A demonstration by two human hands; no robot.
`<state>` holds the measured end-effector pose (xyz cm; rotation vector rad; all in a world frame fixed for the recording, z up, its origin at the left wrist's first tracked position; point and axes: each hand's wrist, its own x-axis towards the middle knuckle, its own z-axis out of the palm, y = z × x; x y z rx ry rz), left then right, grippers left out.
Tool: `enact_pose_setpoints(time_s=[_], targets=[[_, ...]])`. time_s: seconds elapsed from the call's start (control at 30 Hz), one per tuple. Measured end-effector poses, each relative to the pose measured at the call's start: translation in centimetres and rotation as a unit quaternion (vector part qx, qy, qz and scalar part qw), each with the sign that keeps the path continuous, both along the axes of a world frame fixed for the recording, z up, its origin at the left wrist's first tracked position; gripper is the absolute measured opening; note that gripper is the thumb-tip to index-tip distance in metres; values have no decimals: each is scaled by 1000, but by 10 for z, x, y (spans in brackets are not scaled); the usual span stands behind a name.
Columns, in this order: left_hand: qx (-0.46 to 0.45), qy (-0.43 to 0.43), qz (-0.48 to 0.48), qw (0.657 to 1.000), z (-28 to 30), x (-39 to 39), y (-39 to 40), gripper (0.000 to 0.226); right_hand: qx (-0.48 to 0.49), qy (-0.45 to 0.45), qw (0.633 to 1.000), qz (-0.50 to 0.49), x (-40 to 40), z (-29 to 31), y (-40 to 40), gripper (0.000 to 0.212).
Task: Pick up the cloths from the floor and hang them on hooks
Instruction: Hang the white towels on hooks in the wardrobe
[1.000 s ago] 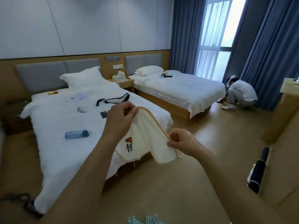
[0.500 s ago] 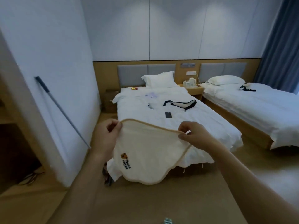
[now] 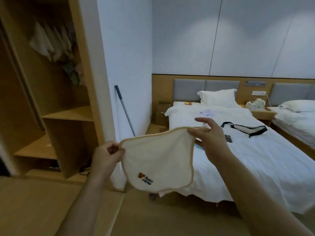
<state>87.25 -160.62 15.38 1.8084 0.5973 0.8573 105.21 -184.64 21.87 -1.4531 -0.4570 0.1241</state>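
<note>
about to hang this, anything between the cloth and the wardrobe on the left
Nothing visible: the cloth, pinched by the left hand and right hand, faces the open wardrobe. No hooks are discernible.

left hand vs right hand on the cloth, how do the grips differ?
The left hand is curled tight and pinches the cloth at its left corner; the right hand pinches the right corner with its other fingers spread out. The left hand sits lower and nearer the wardrobe; the right hand is higher, in front of the bed. Both hold the top edge, stretching the cloth open.
</note>
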Motion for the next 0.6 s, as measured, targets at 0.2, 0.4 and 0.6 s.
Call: enact_pose_setpoints(time_s=[0.2, 0.4, 0.6], targets=[[42, 83, 9, 996, 4, -49, 75, 16, 35, 12, 998, 49, -44, 16, 112, 23], [77, 130, -42, 988, 38, -78, 138, 25, 20, -72, 994, 85, -81, 27, 214, 11], [208, 43, 4, 977, 96, -82, 181, 20, -2, -114, 984, 140, -107, 33, 303, 10]])
